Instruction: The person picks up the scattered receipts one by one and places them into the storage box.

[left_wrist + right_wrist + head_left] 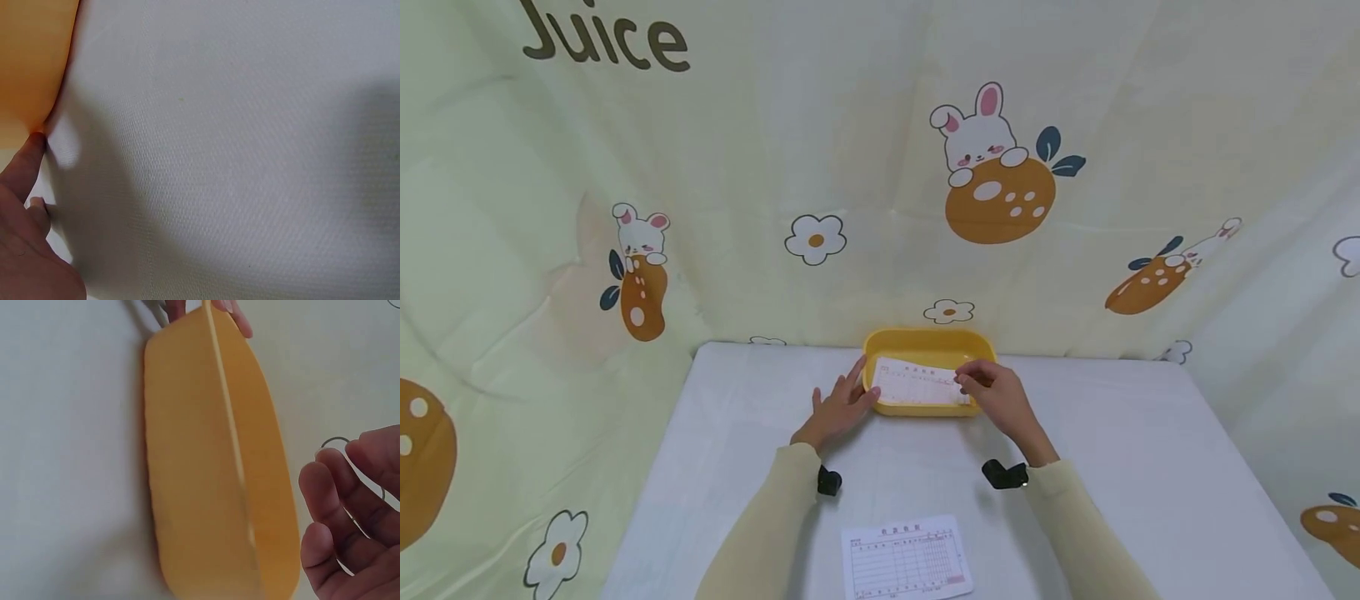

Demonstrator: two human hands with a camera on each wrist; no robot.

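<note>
A shallow yellow tray [928, 411] stands at the back of the white table, and a printed paper slip [913, 383] lies in it. My left hand [838, 410] touches the tray's left end with its fingers spread. In the left wrist view, one straight finger [25, 165] meets the tray's outer wall [34, 69]. Over the tray's right end is my right hand [1002, 404], near the slip's right edge. The right wrist view shows its fingers [319, 487] loosely bent, with nothing visible between them. There, the tray wall [187, 456] hides the slip.
On the table [715, 500], close to me, lies another printed form [906, 558]. A cloth backdrop [865, 150] with rabbit and flower prints hangs right behind the tray and along both sides.
</note>
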